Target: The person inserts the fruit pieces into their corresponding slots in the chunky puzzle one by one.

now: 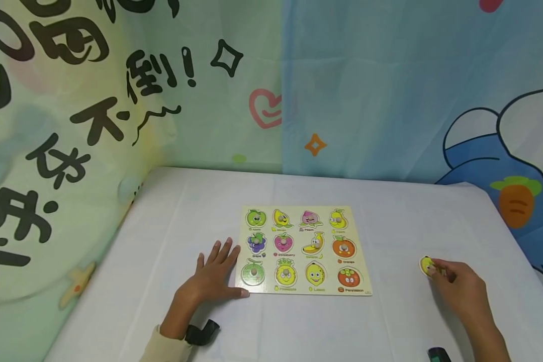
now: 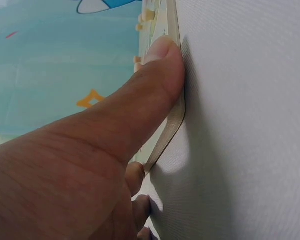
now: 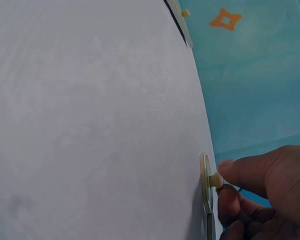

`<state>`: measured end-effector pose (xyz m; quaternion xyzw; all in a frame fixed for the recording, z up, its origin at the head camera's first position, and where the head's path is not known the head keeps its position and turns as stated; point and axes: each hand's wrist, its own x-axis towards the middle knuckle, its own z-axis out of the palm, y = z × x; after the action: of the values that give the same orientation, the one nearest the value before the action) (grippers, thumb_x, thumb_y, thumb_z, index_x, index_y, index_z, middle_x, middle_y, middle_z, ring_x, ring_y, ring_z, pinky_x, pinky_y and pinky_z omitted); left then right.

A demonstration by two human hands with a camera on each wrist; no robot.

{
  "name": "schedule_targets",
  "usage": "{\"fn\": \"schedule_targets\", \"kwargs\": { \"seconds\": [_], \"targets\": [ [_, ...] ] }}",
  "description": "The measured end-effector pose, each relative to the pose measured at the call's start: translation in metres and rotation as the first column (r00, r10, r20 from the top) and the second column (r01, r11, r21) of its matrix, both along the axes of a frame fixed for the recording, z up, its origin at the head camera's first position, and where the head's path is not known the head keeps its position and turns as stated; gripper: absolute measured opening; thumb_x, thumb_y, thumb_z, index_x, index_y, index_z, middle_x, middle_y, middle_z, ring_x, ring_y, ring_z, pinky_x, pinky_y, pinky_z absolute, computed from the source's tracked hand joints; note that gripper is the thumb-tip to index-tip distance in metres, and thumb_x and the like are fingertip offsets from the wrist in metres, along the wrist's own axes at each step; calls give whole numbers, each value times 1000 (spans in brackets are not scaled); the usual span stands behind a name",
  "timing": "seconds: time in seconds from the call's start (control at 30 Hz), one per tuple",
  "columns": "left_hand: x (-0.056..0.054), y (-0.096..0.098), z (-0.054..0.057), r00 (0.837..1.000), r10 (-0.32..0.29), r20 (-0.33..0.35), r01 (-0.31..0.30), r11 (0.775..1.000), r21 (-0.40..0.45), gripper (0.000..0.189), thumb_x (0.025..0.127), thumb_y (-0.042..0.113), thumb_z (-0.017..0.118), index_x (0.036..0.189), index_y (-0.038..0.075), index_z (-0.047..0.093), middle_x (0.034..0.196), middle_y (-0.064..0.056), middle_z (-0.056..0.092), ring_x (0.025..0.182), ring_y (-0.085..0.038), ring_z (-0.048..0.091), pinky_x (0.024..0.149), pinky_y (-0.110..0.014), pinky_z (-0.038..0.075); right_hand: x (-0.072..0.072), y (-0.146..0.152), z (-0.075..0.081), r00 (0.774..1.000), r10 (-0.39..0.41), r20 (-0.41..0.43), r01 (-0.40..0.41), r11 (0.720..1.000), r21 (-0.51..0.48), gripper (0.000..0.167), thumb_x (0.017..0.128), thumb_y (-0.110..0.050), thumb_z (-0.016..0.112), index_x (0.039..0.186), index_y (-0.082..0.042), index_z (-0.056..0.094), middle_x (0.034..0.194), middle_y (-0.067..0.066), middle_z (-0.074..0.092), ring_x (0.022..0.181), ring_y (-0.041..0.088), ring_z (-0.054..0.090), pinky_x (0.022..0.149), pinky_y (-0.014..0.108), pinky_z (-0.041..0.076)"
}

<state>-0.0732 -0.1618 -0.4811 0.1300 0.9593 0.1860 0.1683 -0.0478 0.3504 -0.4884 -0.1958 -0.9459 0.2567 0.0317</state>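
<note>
A wooden fruit puzzle board (image 1: 298, 253) with knobbed fruit pieces lies flat on the white table. My left hand (image 1: 214, 274) is spread at its lower left corner, the fingers along the left edge. In the left wrist view the thumb (image 2: 155, 75) presses on the board's edge (image 2: 175, 117). Well to the right of the board, my right hand (image 1: 463, 289) pinches a small yellow puzzle piece (image 1: 426, 265) with a face on it. The right wrist view shows this piece edge-on, its pale knob (image 3: 216, 180) at the thumb and forefinger, close over the cloth.
A white cloth (image 1: 298, 327) covers the table. Printed curtains (image 1: 366, 100) hang behind it and along the left side. A black wrist strap (image 1: 202, 333) is on the left wrist, and a dark device (image 1: 439, 355) shows near the right forearm.
</note>
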Motion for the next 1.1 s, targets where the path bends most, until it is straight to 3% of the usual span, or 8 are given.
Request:
{"fn": "schedule_targets", "kwargs": {
  "seconds": [0.2,0.53,0.83,1.1],
  "targets": [
    [1,1,0,1000,-2,-8,2,1000,0,112,67,59,81,155,15,28,162,-8,10,147,-34,0,109,-67,5,-5,2,1,995,20,93,-19,1000,-16,36,94,-8,61,125,10,58,106,25,53,89,36,48,67,46,45],
    [0,1,1,1000,-3,-6,3,1000,-9,112,68,60,80,155,14,27,162,-8,9,147,-34,0,109,-67,5,-5,1,4,997,36,71,-39,999,31,27,93,-7,62,113,12,63,99,26,58,89,40,54,71,52,46],
    [0,1,1,1000,-2,-1,2,1000,-13,112,67,60,80,155,15,27,162,-9,9,147,-34,-1,109,-67,4,-3,-12,8,993,102,-54,-100,994,47,25,93,-10,64,109,9,66,94,19,61,80,30,56,55,31,43],
    [1,1,1,1000,0,6,0,1000,-20,112,68,59,80,155,16,25,162,-8,7,147,-33,-2,110,-65,4,-3,-36,22,969,210,-132,-209,978,15,29,93,-17,67,111,5,66,93,16,66,73,22,55,48,27,43]
  ]
}}
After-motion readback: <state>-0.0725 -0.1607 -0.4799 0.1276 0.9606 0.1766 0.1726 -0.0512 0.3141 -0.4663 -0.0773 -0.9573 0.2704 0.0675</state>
